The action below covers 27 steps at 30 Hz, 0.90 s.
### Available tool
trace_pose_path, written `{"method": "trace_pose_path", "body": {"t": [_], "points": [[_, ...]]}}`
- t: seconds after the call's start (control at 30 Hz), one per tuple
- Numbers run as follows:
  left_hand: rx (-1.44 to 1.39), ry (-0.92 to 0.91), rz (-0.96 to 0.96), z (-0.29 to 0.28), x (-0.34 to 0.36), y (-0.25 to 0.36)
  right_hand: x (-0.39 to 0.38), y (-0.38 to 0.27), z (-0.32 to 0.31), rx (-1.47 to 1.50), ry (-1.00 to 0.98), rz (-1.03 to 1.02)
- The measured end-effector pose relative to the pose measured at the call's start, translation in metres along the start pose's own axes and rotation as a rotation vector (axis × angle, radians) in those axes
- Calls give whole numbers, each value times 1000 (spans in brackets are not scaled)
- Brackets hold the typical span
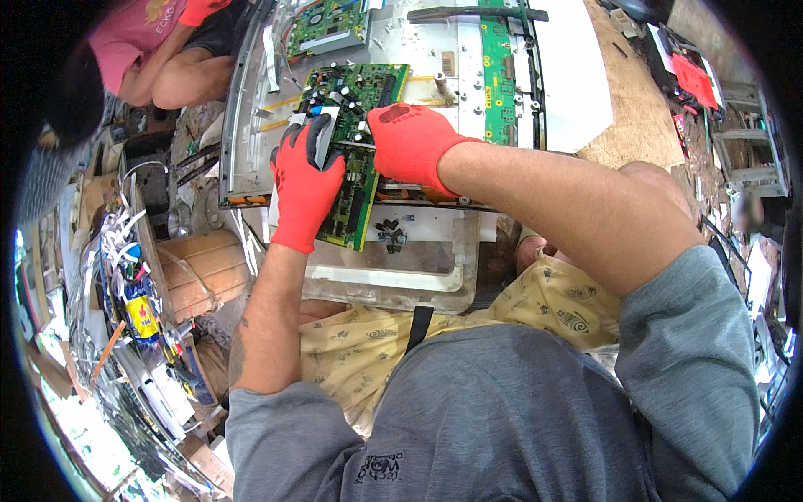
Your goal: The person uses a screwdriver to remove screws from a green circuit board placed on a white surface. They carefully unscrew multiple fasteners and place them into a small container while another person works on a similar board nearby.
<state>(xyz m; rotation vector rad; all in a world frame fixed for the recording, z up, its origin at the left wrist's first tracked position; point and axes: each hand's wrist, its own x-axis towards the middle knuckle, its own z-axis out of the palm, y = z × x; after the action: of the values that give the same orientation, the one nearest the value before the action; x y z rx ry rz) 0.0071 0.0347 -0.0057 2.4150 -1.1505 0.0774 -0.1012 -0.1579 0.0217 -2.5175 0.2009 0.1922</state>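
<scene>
A green circuit board (360, 197), crowded with small parts, lies tilted over the near edge of a flat metal-backed panel (431, 63). My left hand (304, 184), in a red glove with dark fingertips, grips the board's left side by a pale metal piece (328, 134). My right hand (416, 149), also gloved in red, is closed at the board's right edge. Its fingertips are turned away, so what they hold is hidden. Below the board, several small dark parts (391, 236) sit on a pale plastic tray or lid (401, 276).
Another green board (326, 25) and a long green strip board (499, 79) are on the panel. A dark bar (477, 13) lies across its far end. At far left crouches another person (159, 54) with a red glove. Scrap and cables (125, 276) pile up at left.
</scene>
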Motion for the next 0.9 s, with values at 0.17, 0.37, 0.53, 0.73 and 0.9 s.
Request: {"method": "trace_pose_path", "body": {"t": [0.17, 0.37, 0.53, 0.73, 0.9], "points": [[11, 10, 0, -2, 0, 0, 1, -13, -14, 66, -89, 4], [99, 23, 50, -3, -1, 10, 1, -10, -4, -37, 42, -63], [185, 34, 67, -1, -3, 7, 5, -5, 13, -16, 157, -69], [96, -63, -128, 2, -1, 1, 13, 1, -8, 125, -114, 85], [68, -74, -112, -2, 1, 5, 12, 7, -27, 196, -268, 84]]}}
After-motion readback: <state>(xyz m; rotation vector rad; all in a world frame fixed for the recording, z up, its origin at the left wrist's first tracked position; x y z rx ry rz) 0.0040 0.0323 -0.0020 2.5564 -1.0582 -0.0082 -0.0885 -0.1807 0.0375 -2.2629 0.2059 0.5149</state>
